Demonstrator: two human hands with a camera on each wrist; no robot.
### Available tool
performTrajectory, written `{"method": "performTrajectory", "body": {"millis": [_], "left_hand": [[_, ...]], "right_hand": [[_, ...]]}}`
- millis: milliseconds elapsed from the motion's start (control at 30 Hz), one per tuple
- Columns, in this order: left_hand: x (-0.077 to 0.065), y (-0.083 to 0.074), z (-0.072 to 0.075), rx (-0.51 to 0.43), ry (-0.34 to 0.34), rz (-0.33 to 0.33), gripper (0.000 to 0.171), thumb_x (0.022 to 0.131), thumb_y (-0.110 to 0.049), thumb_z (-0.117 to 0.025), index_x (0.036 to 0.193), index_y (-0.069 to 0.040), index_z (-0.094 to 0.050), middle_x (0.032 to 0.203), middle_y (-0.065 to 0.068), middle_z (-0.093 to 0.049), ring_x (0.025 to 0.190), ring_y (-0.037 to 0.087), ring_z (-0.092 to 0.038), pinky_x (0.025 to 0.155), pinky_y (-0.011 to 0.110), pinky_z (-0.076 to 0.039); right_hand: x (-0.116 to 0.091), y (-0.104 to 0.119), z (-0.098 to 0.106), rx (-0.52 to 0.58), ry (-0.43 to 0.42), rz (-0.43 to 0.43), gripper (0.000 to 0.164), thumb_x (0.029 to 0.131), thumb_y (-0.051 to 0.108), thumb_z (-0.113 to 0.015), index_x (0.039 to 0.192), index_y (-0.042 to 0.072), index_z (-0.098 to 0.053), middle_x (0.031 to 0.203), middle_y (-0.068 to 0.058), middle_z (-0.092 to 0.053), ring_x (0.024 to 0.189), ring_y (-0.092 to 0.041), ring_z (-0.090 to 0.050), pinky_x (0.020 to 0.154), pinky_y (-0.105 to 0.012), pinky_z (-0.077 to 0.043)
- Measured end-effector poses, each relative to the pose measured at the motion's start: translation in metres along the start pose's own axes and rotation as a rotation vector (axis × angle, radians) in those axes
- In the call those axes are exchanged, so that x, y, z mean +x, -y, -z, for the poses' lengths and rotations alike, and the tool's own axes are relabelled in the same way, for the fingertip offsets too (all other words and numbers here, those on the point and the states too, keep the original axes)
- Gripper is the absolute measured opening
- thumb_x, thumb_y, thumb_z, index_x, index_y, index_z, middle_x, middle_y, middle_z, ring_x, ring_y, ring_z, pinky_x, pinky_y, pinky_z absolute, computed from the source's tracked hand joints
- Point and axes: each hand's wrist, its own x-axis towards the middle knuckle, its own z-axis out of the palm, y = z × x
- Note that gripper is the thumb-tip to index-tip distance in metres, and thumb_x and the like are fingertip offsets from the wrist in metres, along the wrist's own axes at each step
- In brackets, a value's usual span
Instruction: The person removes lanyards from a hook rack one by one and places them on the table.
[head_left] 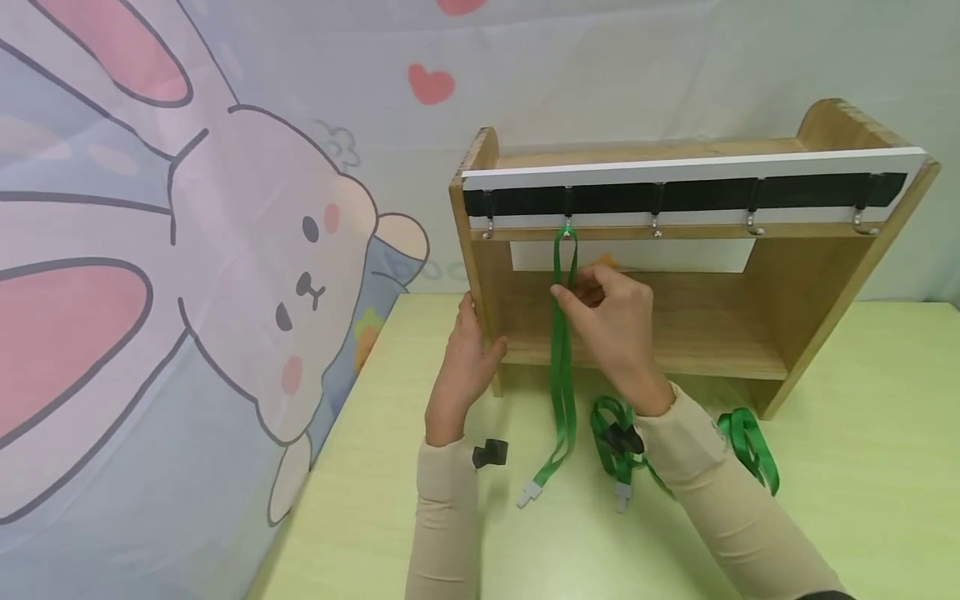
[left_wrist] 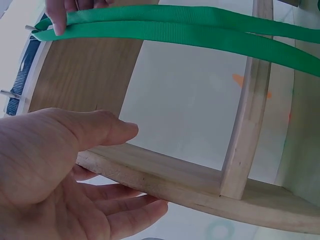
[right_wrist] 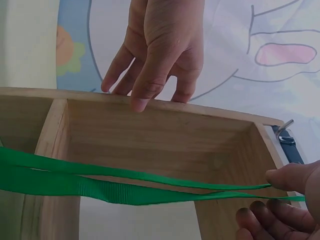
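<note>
A green lanyard [head_left: 562,358] hangs by its loop from a hook on the front of a wooden shelf [head_left: 675,321]; its pale clip end rests on the table. My right hand [head_left: 618,325] holds the lanyard's straps between thumb and fingers, a little below the hook. In the right wrist view, the straps [right_wrist: 115,192] run across the shelf's opening to that hand. My left hand [head_left: 465,367] is at the shelf's left side panel [left_wrist: 155,180], fingers along the outer face and thumb on the inner side. In the left wrist view, its fingers look fairly straight.
Several metal hooks [head_left: 753,223] line a black strip on the shelf's front. More green lanyards [head_left: 607,417] lie on the table beneath the right forearm, another [head_left: 750,450] farther right. A small black piece [head_left: 491,452] appears beside the left wrist. A rabbit-print cloth [head_left: 247,250] hangs behind.
</note>
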Motion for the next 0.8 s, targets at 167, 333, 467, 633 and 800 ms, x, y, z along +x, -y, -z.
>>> {"method": "performTrajectory", "body": {"millis": [167,333,467,633,800], "left_hand": [[-0.001,-0.002,-0.001,0.007,0.001,-0.009,0.082,0.098,-0.005,-0.064,0.157,0.005,-0.008,0.158,0.030,-0.025,0.143,0.043,-0.033,0.114,0.052,-0.031],[-0.002,-0.005,-0.001,0.012,-0.005,-0.013,0.082,0.098,-0.005,-0.064,0.157,0.007,-0.008,0.159,0.031,-0.023,0.145,0.043,-0.030,0.116,0.052,-0.030],[-0.001,-0.005,-0.001,0.027,-0.007,-0.033,0.082,0.098,-0.004,-0.064,0.156,0.009,-0.008,0.158,0.033,-0.023,0.145,0.045,-0.028,0.115,0.052,-0.030],[0.000,-0.004,0.000,0.043,-0.012,-0.047,0.082,0.097,-0.004,-0.064,0.155,0.010,-0.008,0.158,0.034,-0.022,0.144,0.046,-0.028,0.115,0.053,-0.030],[0.000,-0.003,0.001,0.044,-0.014,-0.040,0.082,0.097,-0.004,-0.064,0.155,0.010,-0.008,0.158,0.034,-0.022,0.144,0.046,-0.028,0.115,0.053,-0.030]], "right_hand": [[0.000,-0.001,-0.002,-0.016,0.005,-0.009,0.014,0.085,0.006,-0.079,0.083,-0.006,-0.072,0.073,-0.013,-0.071,0.062,-0.026,-0.066,0.058,-0.032,-0.049],[0.003,0.002,-0.004,-0.005,0.001,0.015,0.014,0.087,0.005,-0.077,0.078,-0.005,-0.072,0.068,-0.013,-0.070,0.060,-0.026,-0.066,0.057,-0.034,-0.050],[0.005,0.006,-0.005,-0.003,0.002,0.033,0.014,0.089,0.004,-0.075,0.077,-0.004,-0.073,0.066,-0.011,-0.069,0.058,-0.024,-0.066,0.056,-0.035,-0.049],[0.009,0.013,-0.002,-0.002,-0.014,0.060,0.015,0.090,0.005,-0.074,0.078,-0.005,-0.075,0.066,-0.011,-0.069,0.057,-0.023,-0.066,0.055,-0.028,-0.048],[0.011,0.021,0.002,0.014,-0.031,0.072,0.014,0.090,0.004,-0.074,0.079,-0.005,-0.076,0.066,-0.011,-0.069,0.057,-0.021,-0.066,0.056,-0.016,-0.045]]}}
